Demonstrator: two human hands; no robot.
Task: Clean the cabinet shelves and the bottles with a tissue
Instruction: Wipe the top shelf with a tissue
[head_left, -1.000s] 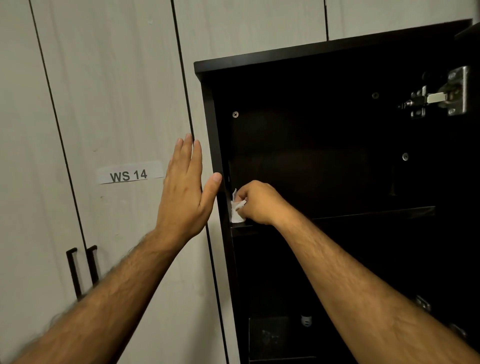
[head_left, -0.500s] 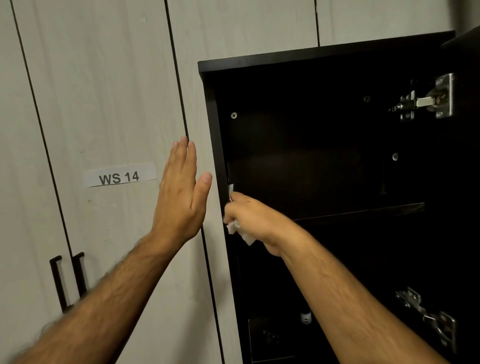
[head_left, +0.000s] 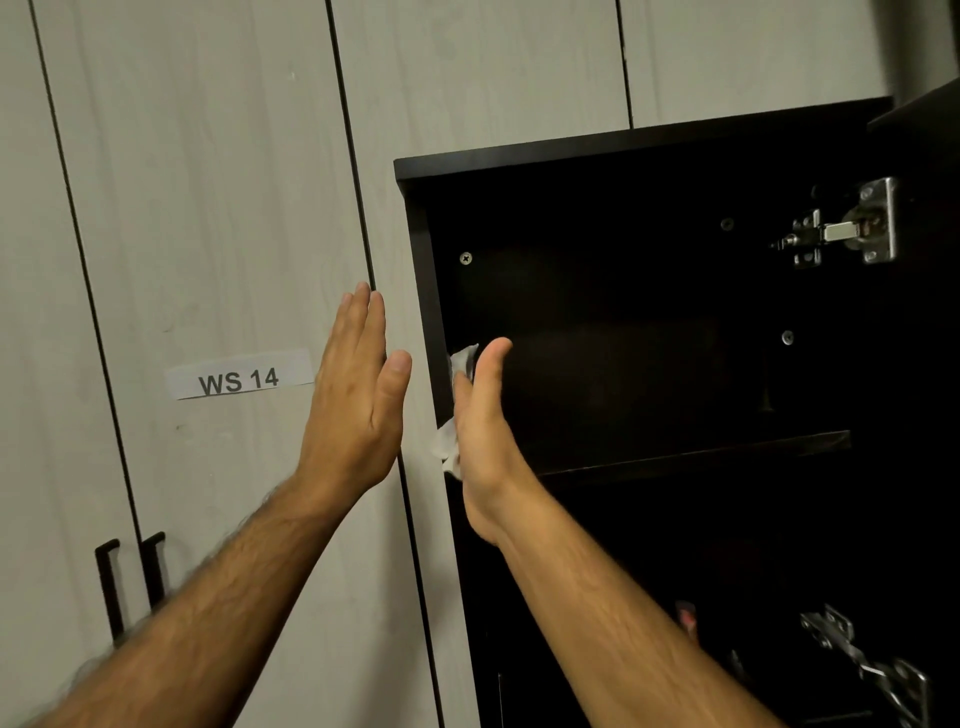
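A: Dark cabinet (head_left: 649, 171), door swung open; upper shelf (head_left: 696, 449) bare; wiping of left side wall (head_left: 439, 291) judged under way. Bottles not made out in the dark lower part.

B: Left hand (head_left: 358, 395) just left of cabinet, flat, fingers straight and together, against pale panel (head_left: 208, 208). Right hand (head_left: 480, 421) at inner face of side wall, pressing white tissue (head_left: 453, 410) there; fingers hidden behind palm.

A: Next, probably: more strokes along wall, then across shelf, with tissue kept flat.

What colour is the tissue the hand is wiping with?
White; the tissue shows in the head view.
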